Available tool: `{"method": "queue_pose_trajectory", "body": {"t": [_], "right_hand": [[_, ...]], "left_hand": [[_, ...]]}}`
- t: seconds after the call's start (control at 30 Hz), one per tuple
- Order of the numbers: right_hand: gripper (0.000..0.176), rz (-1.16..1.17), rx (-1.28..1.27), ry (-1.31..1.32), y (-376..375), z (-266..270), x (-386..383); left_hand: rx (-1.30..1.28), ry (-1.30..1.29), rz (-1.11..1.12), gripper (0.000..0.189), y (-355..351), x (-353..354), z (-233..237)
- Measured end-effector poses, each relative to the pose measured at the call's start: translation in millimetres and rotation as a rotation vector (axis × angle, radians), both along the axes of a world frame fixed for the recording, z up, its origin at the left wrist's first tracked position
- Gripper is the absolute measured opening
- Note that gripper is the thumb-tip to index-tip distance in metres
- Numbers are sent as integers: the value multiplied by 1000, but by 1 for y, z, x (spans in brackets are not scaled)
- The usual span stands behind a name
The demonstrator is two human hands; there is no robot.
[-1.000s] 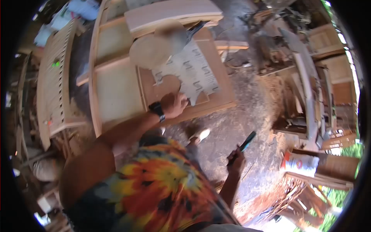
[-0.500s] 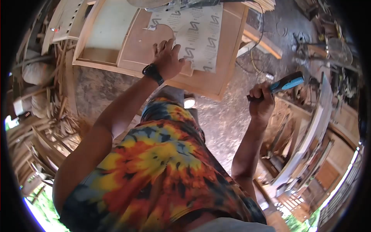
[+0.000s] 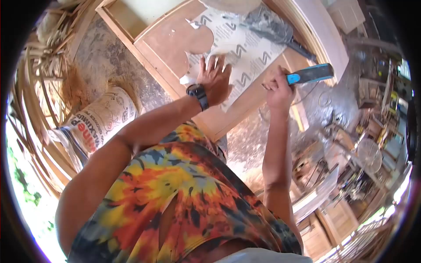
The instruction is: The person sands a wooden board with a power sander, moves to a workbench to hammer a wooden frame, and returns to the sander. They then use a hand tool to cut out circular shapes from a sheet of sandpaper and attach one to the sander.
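My left hand, with a black watch at the wrist, lies with fingers spread on a white printed sheet. That sheet covers part of a brown wooden panel; its left edge is curved and ragged. In my right hand is a blue-and-black tool, raised to the right of the sheet with its thick end pointing right. Its exact kind is not clear. Beyond my hands, a dark power tool rests on the sheet's far part.
Stacked wooden boards lie at the far right of the work surface. A printed sack stands on the floor at left, near many thin wood strips. At right are cluttered tools and a round fan-like guard.
The view has turned and shifted, bringing the sack into sight. My left hand has shifted right over the sheet. My right hand has raised the blue-and-black tool closer to the panel.
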State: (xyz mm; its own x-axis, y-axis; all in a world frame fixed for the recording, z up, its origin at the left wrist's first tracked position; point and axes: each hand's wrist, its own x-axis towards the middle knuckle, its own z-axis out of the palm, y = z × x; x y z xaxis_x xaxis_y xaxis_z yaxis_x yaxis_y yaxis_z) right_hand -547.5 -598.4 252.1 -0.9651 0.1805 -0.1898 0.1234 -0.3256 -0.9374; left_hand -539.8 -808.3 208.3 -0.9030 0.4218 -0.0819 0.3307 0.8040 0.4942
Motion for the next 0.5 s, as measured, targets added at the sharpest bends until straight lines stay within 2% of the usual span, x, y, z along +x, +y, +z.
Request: {"method": "queue_pose_trajectory", "body": {"t": [0.03, 0.07, 0.17, 0.33, 0.37, 0.43, 0.47, 0.5], "right_hand": [[30, 106, -140, 25, 0, -1, -18], [30, 103, -90, 14, 0, -5, -29], [34, 288, 31, 57, 6, -3, -52], [33, 485, -152, 100, 10, -29, -77], [33, 505, -160, 97, 16, -28, -73], [21, 530, -56, 37, 22, -13, -78], [16, 512, 6, 23, 27, -9, -76], [16, 545, -36, 12, 34, -5, -71]], "left_hand": [[-12, 9, 41, 63, 6, -4, 0], [-21, 28, 85, 63, 11, -2, 0], [-47, -4, 159, 63, 20, -1, 1], [-97, 108, 380, 66, 54, 25, -18], [-13, 50, 430, 63, 65, 36, -5], [394, -85, 446, 45, 76, 53, 57], [743, -102, 384, 39, 76, 65, 88], [1088, -116, 301, 33, 74, 80, 120]]}}
